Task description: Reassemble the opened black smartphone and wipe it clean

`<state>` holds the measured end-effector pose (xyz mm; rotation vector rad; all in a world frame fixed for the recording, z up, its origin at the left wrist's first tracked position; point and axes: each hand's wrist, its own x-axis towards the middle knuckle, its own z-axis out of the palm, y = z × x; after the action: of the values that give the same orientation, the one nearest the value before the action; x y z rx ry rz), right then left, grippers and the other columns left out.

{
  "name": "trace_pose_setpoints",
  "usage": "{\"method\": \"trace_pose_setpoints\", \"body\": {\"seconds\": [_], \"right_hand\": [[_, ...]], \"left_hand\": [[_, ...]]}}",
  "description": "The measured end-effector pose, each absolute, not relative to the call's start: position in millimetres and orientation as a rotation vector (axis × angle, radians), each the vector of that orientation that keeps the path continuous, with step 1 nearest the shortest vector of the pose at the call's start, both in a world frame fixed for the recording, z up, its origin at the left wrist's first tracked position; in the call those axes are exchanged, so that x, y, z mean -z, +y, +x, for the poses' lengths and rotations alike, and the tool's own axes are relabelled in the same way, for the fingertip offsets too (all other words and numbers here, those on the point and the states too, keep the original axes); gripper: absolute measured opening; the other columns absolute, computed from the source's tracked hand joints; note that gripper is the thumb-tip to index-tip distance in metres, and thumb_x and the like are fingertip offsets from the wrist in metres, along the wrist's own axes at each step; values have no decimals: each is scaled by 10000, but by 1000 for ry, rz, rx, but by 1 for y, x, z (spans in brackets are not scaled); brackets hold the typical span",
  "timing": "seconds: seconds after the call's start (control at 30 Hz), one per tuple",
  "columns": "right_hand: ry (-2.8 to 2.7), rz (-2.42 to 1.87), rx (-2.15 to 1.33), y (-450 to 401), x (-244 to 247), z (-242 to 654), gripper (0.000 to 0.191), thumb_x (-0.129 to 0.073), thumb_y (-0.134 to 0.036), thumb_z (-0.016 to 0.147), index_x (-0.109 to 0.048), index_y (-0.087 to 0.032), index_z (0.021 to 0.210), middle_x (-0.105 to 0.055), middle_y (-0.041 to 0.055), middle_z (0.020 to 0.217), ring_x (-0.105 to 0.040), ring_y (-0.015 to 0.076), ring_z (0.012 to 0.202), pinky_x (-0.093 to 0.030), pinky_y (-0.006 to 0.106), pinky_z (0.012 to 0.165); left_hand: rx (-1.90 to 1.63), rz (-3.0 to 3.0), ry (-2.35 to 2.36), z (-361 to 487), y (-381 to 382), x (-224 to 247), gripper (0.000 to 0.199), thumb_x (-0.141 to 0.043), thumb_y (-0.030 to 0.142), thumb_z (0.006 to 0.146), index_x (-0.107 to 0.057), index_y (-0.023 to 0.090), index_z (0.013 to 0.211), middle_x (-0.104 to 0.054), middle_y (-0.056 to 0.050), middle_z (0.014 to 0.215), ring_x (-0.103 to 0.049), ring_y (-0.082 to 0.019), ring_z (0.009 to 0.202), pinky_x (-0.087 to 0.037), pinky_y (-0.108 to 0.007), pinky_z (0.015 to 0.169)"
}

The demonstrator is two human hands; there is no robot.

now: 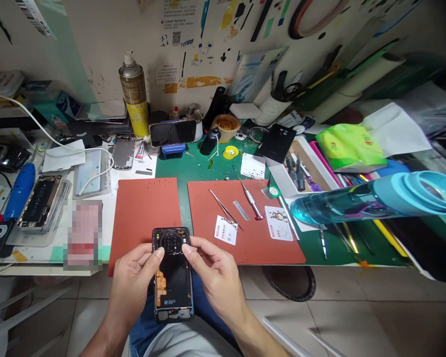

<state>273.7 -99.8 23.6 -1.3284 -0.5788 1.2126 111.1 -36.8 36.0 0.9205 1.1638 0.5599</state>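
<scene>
Between my two hands is a smartphone (pixel 173 277) with its back off, held over my lap just in front of the table edge. A round black camera part sits at its top, and orange flex cables run down its left side. My left hand (pixel 134 275) grips the upper left edge, thumb beside the camera part. My right hand (pixel 213 270) grips the upper right edge, thumb pressed near the same part. Beyond the hands, tweezers (pixel 223 207), a screwdriver (pixel 250 199) and two printed cards (pixel 225 230) lie on the right red-brown mat (pixel 267 253).
Another mat (pixel 144 213) lies to the left. At far left are an opened phone (pixel 40 201) and a blue-handled tool (pixel 20 191). A spray can (pixel 134 94) and a propped phone (pixel 173 133) stand behind. A blue water bottle (pixel 357 198) occupies the right side.
</scene>
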Motion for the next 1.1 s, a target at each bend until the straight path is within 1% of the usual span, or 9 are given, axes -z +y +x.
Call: {"method": "trace_pose_setpoints", "body": {"seconds": [0.13, 0.37, 0.53, 0.6, 0.7, 0.77, 0.83, 1.0, 1.1], "right_hand": [[-569, -1327, -1181, -98, -23, 272, 281, -768, -467, 961, -867, -234, 1082, -810, 40, 905, -677, 185, 790, -559, 292, 768], [-556, -1335, -1176, -99, -20, 271, 288, -760, -472, 968, -872, -245, 1106, -807, 42, 916, -670, 196, 789, -569, 309, 756], [-572, -1354, -1166, -100, -14, 272, 289, -745, -465, 982, -866, -258, 1143, -790, 34, 889, -660, 201, 789, -573, 320, 781], [-581, -1359, -1164, -101, -13, 273, 291, -742, -464, 985, -864, -260, 1155, -804, 42, 932, -671, 207, 813, -577, 326, 798], [-589, -1368, -1146, -103, -12, 274, 288, -744, -461, 986, -862, -267, 1161, -826, 57, 1024, -699, 222, 866, -585, 336, 825], [-586, -1372, -1139, -104, -12, 273, 289, -754, -468, 976, -866, -266, 1150, -833, 64, 1033, -716, 234, 878, -594, 343, 829], [-588, -1369, -1146, -104, -13, 272, 295, -764, -476, 965, -870, -261, 1136, -836, 70, 1017, -730, 242, 874, -603, 348, 821], [-631, -1392, -1134, -104, -17, 267, 301, -758, -487, 961, -878, -248, 1100, -835, 79, 988, -733, 247, 834, -606, 347, 778], [-643, -1391, -1141, -104, -18, 267, 301, -755, -487, 961, -878, -246, 1095, -834, 78, 988, -731, 250, 838, -605, 353, 788]], "left_hand": [[-559, 958, 1168, 112, -36, -37, 420, -798, 504, 913, -821, 157, 1149, -839, -100, 1005, -770, -248, 862, -605, -302, 746], [-525, 1008, 1212, 113, -35, -38, 427, -782, 545, 910, -838, 166, 1097, -833, -86, 948, -755, -239, 816, -606, -298, 743], [-535, 1006, 1196, 114, -36, -37, 413, -788, 541, 906, -840, 171, 1084, -835, -96, 962, -763, -248, 829, -601, -292, 721], [-537, 992, 1179, 115, -36, -39, 427, -794, 553, 899, -837, 169, 1083, -836, -97, 955, -768, -248, 823, -610, -298, 728], [-540, 992, 1112, 117, -34, -43, 484, -784, 588, 896, -826, 178, 1149, -840, -107, 1033, -785, -264, 901, -634, -325, 811], [-577, 1032, 1102, 117, -31, -46, 539, -762, 613, 906, -804, 189, 1237, -833, -112, 1118, -785, -273, 992, -631, -342, 901], [-626, 1089, 1151, 117, -27, -48, 563, -751, 613, 916, -788, 194, 1289, -827, -112, 1161, -779, -272, 1044, -618, -339, 954], [-650, 1188, 1216, 114, -22, -45, 461, -716, 562, 962, -837, 177, 1185, -840, -107, 1105, -789, -280, 1002, -621, -318, 889], [-646, 1173, 1236, 114, -22, -43, 440, -708, 551, 976, -837, 190, 1193, -844, -94, 1096, -790, -286, 1007, -623, -318, 865]]}}
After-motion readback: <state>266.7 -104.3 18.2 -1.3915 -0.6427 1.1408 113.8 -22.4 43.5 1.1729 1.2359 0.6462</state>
